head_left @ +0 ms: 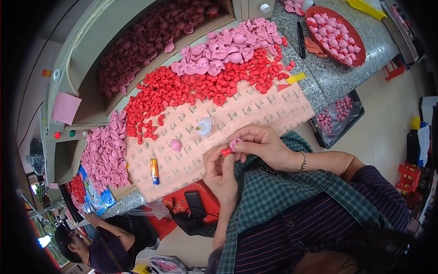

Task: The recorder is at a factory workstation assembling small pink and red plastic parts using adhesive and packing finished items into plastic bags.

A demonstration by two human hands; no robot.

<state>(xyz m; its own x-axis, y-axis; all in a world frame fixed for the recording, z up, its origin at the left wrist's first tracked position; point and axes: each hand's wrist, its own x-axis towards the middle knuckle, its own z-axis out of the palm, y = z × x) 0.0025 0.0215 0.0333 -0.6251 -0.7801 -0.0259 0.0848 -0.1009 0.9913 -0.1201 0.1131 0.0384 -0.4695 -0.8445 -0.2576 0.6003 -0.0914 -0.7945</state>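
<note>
Between the thumb and fingers of my left hand [221, 172] is a small glossy red piece [226, 151]. My right hand [267, 147] pinches a thin-edged pink cup-shaped piece [236, 144] right against it. Just beyond my hands a small white squeeze bottle [206, 126] with a narrow tip lies on the pale pink work mat [191, 157]. A single rounded pink piece [176, 145] sits to the bottle's left. Farther left is an orange and blue tube [154, 171]. Heaped across the mat's far side are many red pieces [182, 89], backed by pink cup-shaped pieces [228, 48].
More pink pieces [107, 157] pile up at left, beside a grey-green cabinet [82, 55] filled with others. A red bowl [361, 48] of pink-and-red pieces and a black pen-like tool [301, 40] rest on the granite counter [365, 75]. Another person [107, 242] works at lower left.
</note>
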